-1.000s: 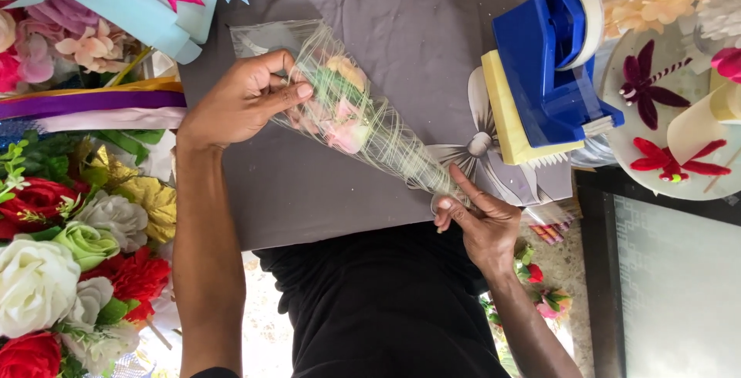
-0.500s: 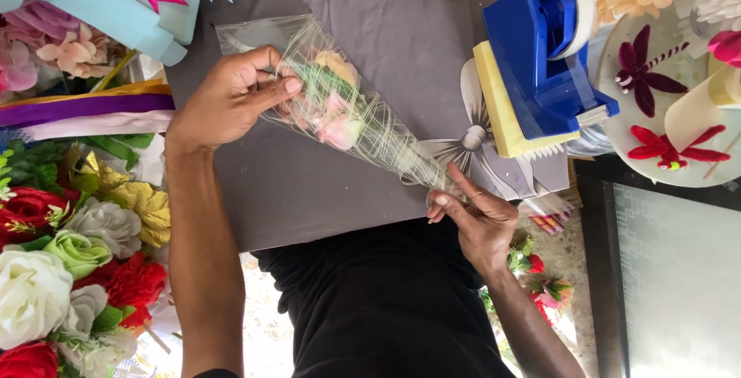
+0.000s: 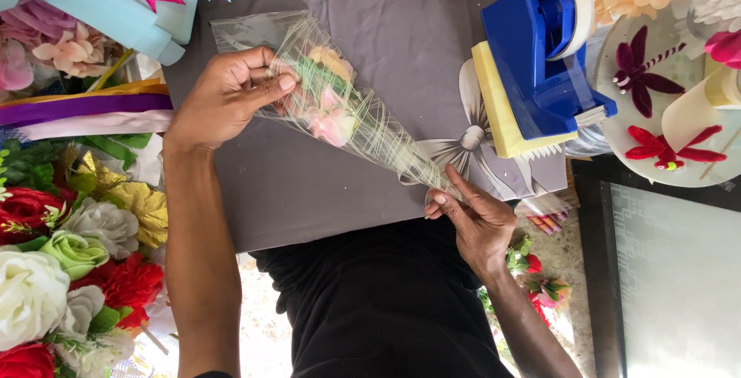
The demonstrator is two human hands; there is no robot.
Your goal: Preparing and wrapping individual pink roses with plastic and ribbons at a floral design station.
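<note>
A clear cellophane cone (image 3: pixel 347 116) wraps a small bunch of pink and yellow flowers with green stems. It lies slanted across a grey board (image 3: pixel 309 185). My left hand (image 3: pixel 224 96) grips the cone near its wide open end, thumb on top of the wrap. My right hand (image 3: pixel 475 220) pinches the narrow tip of the cone at the board's near edge, next to a printed grey flower (image 3: pixel 471 143).
A blue tape dispenser (image 3: pixel 540 54) on a yellow sponge block stands at the right. Round plates with red paper flowers (image 3: pixel 664 92) lie beyond it. Artificial roses (image 3: pixel 69 270), ribbons (image 3: pixel 85 112) and a light blue box (image 3: pixel 108 8) crowd the left side. A dark tray (image 3: pixel 671 270) is lower right.
Both hands keep hold of the cone. My right hand has shifted slightly along the narrow tip and its fingers have drawn closer together.
</note>
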